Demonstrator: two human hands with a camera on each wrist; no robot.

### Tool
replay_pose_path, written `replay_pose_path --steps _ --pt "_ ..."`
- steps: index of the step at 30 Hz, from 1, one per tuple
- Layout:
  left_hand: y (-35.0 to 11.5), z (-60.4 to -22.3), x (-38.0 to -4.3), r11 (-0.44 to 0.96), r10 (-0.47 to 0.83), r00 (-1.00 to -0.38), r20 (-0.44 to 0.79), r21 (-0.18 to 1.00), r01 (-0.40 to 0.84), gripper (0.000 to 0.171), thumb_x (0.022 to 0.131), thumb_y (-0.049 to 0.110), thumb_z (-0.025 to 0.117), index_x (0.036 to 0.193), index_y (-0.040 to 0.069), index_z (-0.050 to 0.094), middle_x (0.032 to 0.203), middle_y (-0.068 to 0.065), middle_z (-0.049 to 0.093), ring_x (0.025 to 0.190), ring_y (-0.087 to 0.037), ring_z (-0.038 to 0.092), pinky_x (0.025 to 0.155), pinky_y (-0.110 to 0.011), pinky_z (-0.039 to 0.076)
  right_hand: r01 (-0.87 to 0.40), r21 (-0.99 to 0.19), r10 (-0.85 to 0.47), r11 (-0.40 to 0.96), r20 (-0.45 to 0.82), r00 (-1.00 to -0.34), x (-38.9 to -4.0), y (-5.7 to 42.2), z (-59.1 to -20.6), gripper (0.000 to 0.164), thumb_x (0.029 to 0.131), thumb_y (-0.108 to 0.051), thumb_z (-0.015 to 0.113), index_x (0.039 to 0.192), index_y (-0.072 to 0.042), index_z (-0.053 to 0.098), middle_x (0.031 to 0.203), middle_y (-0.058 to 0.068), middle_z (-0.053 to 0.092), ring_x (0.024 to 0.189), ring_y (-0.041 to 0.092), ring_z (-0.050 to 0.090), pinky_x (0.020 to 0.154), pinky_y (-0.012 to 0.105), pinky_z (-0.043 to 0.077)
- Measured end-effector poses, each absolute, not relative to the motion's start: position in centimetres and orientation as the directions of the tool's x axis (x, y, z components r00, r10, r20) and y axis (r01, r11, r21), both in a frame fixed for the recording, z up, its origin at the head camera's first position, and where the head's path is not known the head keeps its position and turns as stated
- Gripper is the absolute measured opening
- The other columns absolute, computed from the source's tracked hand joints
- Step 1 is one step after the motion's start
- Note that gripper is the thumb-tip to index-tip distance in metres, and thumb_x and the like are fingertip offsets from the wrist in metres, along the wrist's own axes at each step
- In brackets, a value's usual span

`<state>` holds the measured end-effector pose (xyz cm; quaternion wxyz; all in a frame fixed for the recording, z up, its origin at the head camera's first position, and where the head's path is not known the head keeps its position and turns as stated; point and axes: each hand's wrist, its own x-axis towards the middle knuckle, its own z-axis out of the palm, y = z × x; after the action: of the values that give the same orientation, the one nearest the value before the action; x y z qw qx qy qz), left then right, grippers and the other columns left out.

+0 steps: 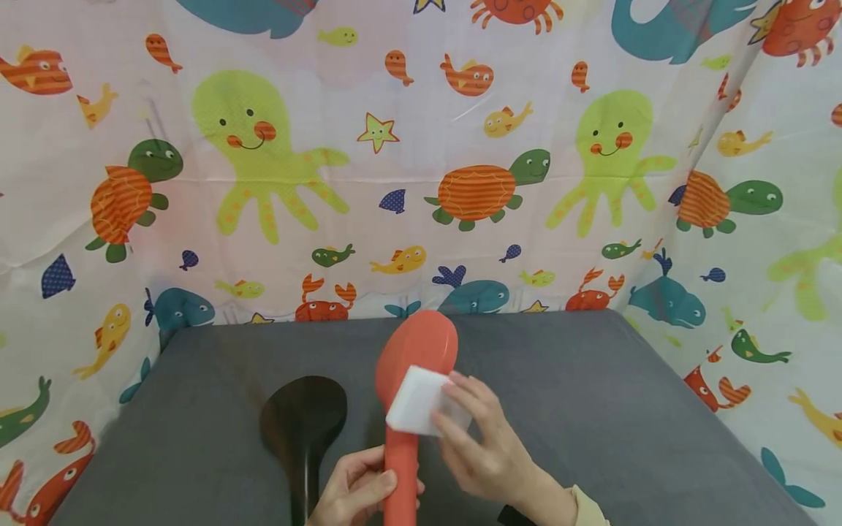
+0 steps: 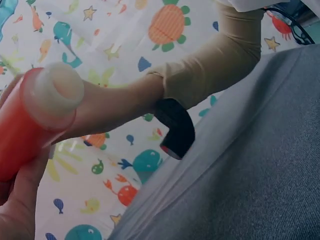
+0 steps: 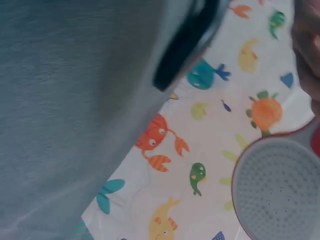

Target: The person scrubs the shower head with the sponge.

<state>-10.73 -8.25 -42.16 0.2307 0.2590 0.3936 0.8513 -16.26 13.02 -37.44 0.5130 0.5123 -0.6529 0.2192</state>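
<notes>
A red handheld shower head stands over the grey table in the head view, its back toward me. My left hand grips its handle, thumb across the front. In the left wrist view the whitish connector end of the handle points out past that hand. My right hand pinches a white sponge-like block, which overlaps the place where the head meets the handle. The right wrist view shows the grey spray face with its many small nozzles.
To the left of the red one, a black shower head lies on the grey tabletop. A white curtain printed with sea animals hangs behind and along both sides. A dark band sits at the right wrist, below a beige sleeve.
</notes>
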Motion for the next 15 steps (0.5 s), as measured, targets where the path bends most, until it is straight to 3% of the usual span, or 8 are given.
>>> replay_pose_path --steps 4,6,8,11,15 --pt "-7.9 -42.2 -10.7 -0.601 0.604 -0.736 0.305 0.781 -0.17 0.034 0.098 0.0 0.032 0.127 -0.002 0.05 0.105 -0.01 0.066 0.091 -0.019 0.065 0.088 -0.035 0.049 -0.852 0.368 -0.491 0.372 0.857 0.156 -16.2 13.5 -37.3 0.019 0.089 -0.011 0.05 0.103 0.001 0.058 0.109 0.028 0.051 0.107 0.042 0.05 0.096 0.045 0.038" --pt "-7.9 -42.0 -10.5 -0.589 0.61 -0.738 0.287 0.788 -0.18 0.033 0.098 0.001 0.035 0.127 -0.002 0.051 0.104 -0.01 0.066 0.089 -0.018 0.065 0.089 -0.035 0.049 -0.842 0.368 -0.437 0.394 0.881 0.18 -16.7 13.9 -36.7 0.02 0.087 -0.01 0.05 0.101 0.001 0.058 0.108 0.029 0.051 0.104 0.043 0.051 0.092 0.045 0.04" --pt "-7.8 -42.0 -10.4 -0.572 0.612 -0.744 0.268 0.799 -0.183 0.031 0.098 0.001 0.038 0.126 -0.003 0.051 0.103 -0.012 0.066 0.088 -0.018 0.065 0.088 -0.037 0.049 -0.855 0.31 -0.357 0.416 0.92 0.161 -17.2 14.3 -36.1 0.022 0.086 -0.01 0.05 0.101 0.003 0.057 0.109 0.031 0.05 0.102 0.042 0.052 0.087 0.043 0.045" --pt "-7.8 -42.1 -10.3 -0.536 0.613 -0.753 0.239 0.826 -0.175 0.031 0.097 0.002 0.043 0.126 -0.004 0.05 0.103 -0.012 0.066 0.09 -0.02 0.065 0.087 -0.042 0.048 -0.915 0.101 -0.211 0.39 0.977 0.018 -17.8 14.7 -35.1 0.028 0.086 -0.012 0.049 0.104 0.008 0.055 0.112 0.034 0.049 0.101 0.038 0.052 0.08 0.032 0.048" --pt "-7.6 -42.5 -10.2 -0.505 0.626 -0.737 0.254 0.853 -0.135 0.035 0.096 0.0 0.043 0.13 -0.006 0.046 0.113 -0.012 0.061 0.096 -0.023 0.064 0.086 -0.048 0.047 -0.933 -0.257 -0.097 0.253 0.952 -0.289 -18.2 15.6 -34.2 0.032 0.086 -0.004 0.044 0.112 0.013 0.052 0.117 0.03 0.05 0.105 0.029 0.052 0.084 0.024 0.047"
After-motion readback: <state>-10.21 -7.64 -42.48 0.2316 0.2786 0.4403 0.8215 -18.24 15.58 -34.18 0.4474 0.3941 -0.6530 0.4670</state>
